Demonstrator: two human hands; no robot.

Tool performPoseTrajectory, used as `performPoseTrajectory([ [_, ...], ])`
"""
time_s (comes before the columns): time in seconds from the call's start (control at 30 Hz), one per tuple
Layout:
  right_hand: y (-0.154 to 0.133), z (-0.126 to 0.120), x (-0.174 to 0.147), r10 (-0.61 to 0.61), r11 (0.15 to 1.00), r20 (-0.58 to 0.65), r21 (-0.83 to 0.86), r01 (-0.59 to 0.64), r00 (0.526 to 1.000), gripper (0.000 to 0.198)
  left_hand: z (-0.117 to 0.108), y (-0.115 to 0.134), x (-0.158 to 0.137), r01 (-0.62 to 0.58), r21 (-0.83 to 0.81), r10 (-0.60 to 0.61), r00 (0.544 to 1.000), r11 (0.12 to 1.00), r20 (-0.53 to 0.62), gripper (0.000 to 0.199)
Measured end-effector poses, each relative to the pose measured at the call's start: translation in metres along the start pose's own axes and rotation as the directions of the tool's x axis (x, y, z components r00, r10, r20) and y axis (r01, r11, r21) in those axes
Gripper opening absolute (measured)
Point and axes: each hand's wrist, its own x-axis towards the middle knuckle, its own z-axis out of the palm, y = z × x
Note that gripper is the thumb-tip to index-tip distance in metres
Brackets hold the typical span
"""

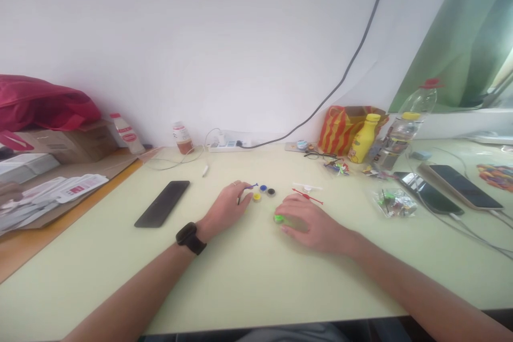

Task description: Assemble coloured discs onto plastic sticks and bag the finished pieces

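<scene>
My left hand, with a black watch on its wrist, rests low over the table. Its thumb and index finger are apart. A thin blue plastic piece sticks out by the index fingertip, and a small dark piece shows between finger and thumb. Just right of it lie a yellow disc, a blue disc and a black disc. My right hand curls its fingers around a small green disc. Beyond its knuckles lie a red arrow-shaped piece and a white piece.
A black phone lies at left, near stacked cards. On the right are a clear bag of small parts and two phones with cables. Bottles, a striped bag and a power strip line the wall.
</scene>
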Motion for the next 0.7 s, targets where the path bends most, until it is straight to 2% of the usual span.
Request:
performPoseTrajectory([
  [0.27,0.0006,-0.0002,-0.0030,0.009,1.000,-0.024,0.002,-0.009,1.000,0.041,-0.0019,0.0085,-0.0028,-0.049,-0.029,0.051,0.993,0.998,0.110,0.030],
  [0.7,0.0019,0.0019,-0.0063,0.031,1.000,-0.015,0.000,-0.031,0.999,0.042,-0.0009,0.0076,-0.0028,-0.086,-0.029,0.089,0.989,0.996,0.114,0.032],
])
